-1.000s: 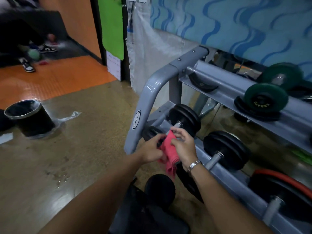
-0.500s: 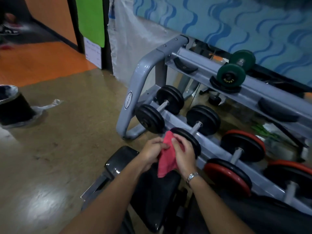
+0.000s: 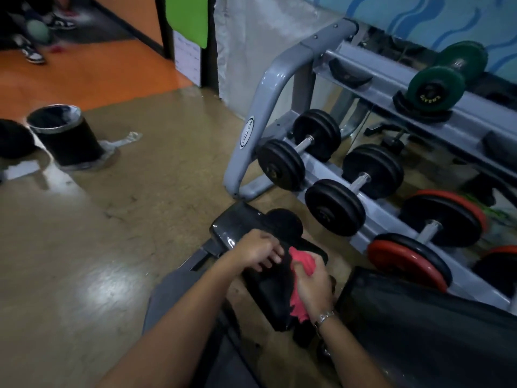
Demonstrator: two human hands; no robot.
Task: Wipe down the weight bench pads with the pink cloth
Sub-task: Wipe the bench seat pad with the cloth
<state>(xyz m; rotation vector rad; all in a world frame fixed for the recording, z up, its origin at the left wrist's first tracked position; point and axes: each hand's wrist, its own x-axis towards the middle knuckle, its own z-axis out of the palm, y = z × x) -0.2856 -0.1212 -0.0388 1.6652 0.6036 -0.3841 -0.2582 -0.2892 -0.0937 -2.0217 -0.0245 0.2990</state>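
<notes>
While the right hand (image 3: 312,284) grips the bunched pink cloth (image 3: 302,287) over the black bench pad (image 3: 268,298), the left hand (image 3: 258,252) hovers just beside it with fingers loosely curled around nothing, a narrow gap between the two hands; a wristwatch (image 3: 324,317) sits on the right wrist; beyond stands a grey dumbbell rack (image 3: 268,88) holding black dumbbells (image 3: 302,151); a black bin (image 3: 67,135) stands on the floor at left.
</notes>
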